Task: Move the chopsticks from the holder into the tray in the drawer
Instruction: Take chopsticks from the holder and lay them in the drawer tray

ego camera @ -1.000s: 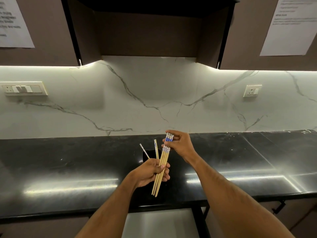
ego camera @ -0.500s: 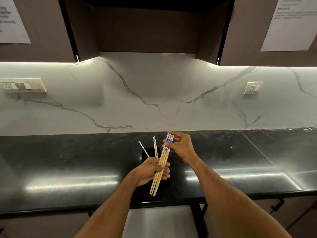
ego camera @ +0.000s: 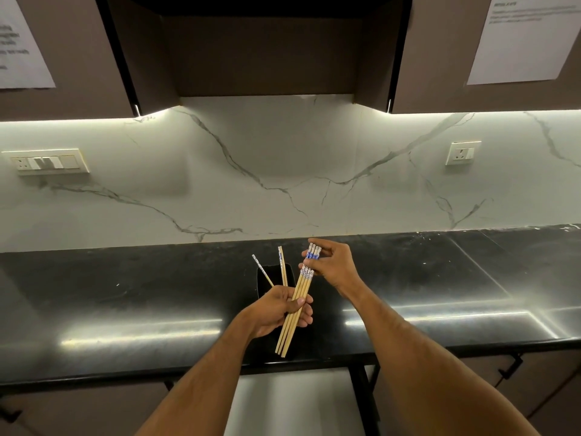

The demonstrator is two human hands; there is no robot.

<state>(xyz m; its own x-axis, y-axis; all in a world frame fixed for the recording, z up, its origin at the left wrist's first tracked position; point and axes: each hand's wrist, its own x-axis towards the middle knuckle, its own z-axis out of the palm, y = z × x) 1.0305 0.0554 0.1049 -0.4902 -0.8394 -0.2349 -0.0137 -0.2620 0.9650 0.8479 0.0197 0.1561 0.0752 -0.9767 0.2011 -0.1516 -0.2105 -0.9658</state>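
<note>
A black holder point(ego camera: 263, 280) stands on the dark counter, and two chopsticks point(ego camera: 283, 270) lean out of it. My left hand point(ego camera: 279, 309) grips a bundle of several wooden chopsticks point(ego camera: 294, 319) with blue-and-white tops, slanting down over the holder. My right hand point(ego camera: 333, 265) pinches a second small bunch of chopsticks point(ego camera: 313, 251) by their patterned tops, just above and right of the left hand's bundle. Below the counter edge a pale drawer interior point(ego camera: 292, 401) shows; no tray can be made out in it.
The black counter point(ego camera: 125, 297) runs left to right with a marble backsplash behind. Dark wall cabinets point(ego camera: 267, 45) hang overhead. A switch plate point(ego camera: 47, 162) and a socket point(ego camera: 462, 152) sit on the wall. Cabinet fronts with handles point(ego camera: 509, 369) lie below right.
Both hands keep the same hold on their chopsticks. The view has tilted slightly, and the hands barely shift.
</note>
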